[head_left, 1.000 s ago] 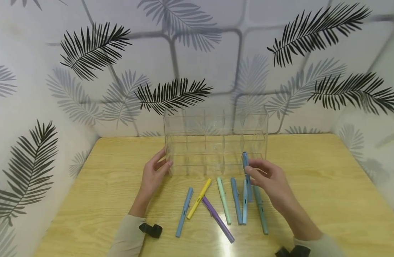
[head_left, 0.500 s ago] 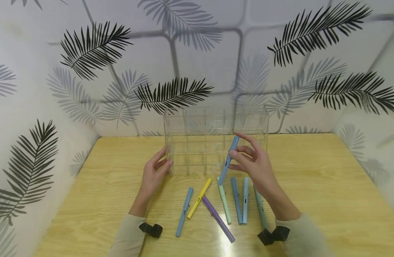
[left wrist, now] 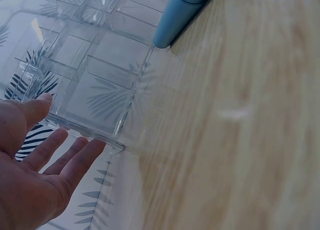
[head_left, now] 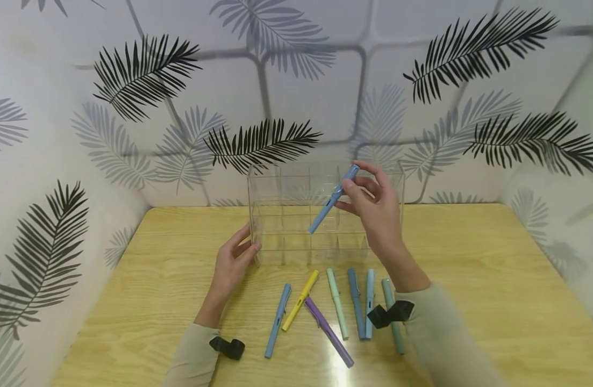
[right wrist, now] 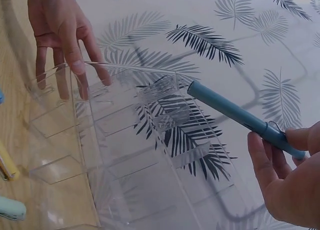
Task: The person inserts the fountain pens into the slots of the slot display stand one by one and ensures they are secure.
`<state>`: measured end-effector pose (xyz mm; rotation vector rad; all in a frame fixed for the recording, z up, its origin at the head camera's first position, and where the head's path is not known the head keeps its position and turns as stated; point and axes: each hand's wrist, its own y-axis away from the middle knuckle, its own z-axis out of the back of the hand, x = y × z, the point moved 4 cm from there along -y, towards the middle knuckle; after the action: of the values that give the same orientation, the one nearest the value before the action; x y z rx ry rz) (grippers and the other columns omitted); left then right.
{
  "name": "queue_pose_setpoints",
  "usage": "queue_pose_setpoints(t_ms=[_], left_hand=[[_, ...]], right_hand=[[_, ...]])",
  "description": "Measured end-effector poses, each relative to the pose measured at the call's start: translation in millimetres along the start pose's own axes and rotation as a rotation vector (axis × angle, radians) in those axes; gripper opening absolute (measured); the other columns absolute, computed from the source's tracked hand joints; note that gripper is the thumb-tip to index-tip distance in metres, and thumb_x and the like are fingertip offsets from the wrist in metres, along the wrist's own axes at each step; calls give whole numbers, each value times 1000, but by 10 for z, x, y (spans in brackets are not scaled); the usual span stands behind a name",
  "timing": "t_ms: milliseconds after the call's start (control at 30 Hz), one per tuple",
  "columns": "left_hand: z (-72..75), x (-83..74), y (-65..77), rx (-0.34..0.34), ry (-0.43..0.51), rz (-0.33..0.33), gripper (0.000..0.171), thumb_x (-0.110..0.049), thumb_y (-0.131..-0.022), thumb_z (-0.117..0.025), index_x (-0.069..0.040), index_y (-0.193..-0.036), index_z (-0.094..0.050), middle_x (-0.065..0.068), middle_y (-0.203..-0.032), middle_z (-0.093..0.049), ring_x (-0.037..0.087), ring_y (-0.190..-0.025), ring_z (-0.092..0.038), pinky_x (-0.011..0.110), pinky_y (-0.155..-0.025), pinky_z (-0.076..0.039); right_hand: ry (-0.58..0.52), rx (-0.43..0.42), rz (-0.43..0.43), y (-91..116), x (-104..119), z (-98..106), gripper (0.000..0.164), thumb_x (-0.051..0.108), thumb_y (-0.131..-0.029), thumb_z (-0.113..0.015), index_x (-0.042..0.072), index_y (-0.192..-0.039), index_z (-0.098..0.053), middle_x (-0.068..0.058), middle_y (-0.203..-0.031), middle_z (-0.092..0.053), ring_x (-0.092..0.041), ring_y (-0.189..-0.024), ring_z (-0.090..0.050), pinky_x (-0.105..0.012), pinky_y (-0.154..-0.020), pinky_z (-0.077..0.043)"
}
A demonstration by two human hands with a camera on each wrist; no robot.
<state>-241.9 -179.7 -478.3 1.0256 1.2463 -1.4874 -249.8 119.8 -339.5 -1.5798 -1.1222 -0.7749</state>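
A clear plastic rack (head_left: 296,224) with rows of compartments stands upright at the back of the table. My left hand (head_left: 234,264) holds its left side, thumb at the front edge and fingers along the outer wall (left wrist: 82,125). My right hand (head_left: 377,207) pinches a capped blue pen (head_left: 322,215) near its clip end, in front of the rack's upper rows. The pen slants, its lower end toward the left. In the right wrist view the pen (right wrist: 230,109) lies between thumb and fingers, its far end overlapping the rack's edge.
On the table (head_left: 170,279) before the rack lie several pens: blue (head_left: 278,321), yellow (head_left: 300,301), purple (head_left: 329,332), mint (head_left: 337,303), darker blue (head_left: 356,303), light blue (head_left: 370,290) and green (head_left: 387,293). A leaf-patterned wall covering (head_left: 306,97) rises behind the rack.
My right hand has lifted the blue pen up and leftward from above the right-hand pens to the rack's upper rows, tilting it further. My left hand stays at the rack's left side.
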Motion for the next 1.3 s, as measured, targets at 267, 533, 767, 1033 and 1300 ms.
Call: queue_pose_setpoints(t_ms=[267,533,767,1033,1300], left_hand=[[-6,-13,3,-4,13,18,55,-8,-101,-66,-8,-153,-48,17,-154,-47,45,-132,-53,42,-90,-60],[-5,-30,15,2,3,28,55,-10,-102,-65,-8,-154,-47,17,-156,-44,44,-133,-52,48,-90,-59],[-5,-22,26,-1,7,21,54,-10,-102,-66,-8,-153,-48,18,-156,-44,44,-133,-52,49,-91,-59],[-8,-18,22,-1,8,23,55,-9,-102,-65,-5,-154,-47,21,-155,-44,45,-133,-52,51,-91,-59],[-5,-21,23,-2,22,25,54,-9,-102,-65,-8,-153,-48,19,-155,-45,43,-133,-53,53,-90,-58]], right_hand=[[-70,-68,86,-321,127,-144,35,0,-96,-70,-1,-130,-60,-12,-98,-64,-23,-85,-72,-42,-78,-64],[-35,-100,194,-660,172,-299,32,-1,-95,-71,3,-125,-62,-16,-96,-66,-23,-81,-73,-42,-77,-64],[-24,-122,167,-890,110,-376,32,-1,-95,-71,-1,-124,-61,-14,-97,-65,-24,-83,-72,-40,-79,-64],[44,-115,144,-1033,-67,-448,30,-6,-93,-72,-5,-121,-60,-15,-98,-64,-23,-78,-72,-39,-78,-64],[225,-92,80,-1028,-194,-481,25,2,-94,-74,-6,-115,-65,-14,-96,-67,-23,-77,-73,-34,-77,-64]])
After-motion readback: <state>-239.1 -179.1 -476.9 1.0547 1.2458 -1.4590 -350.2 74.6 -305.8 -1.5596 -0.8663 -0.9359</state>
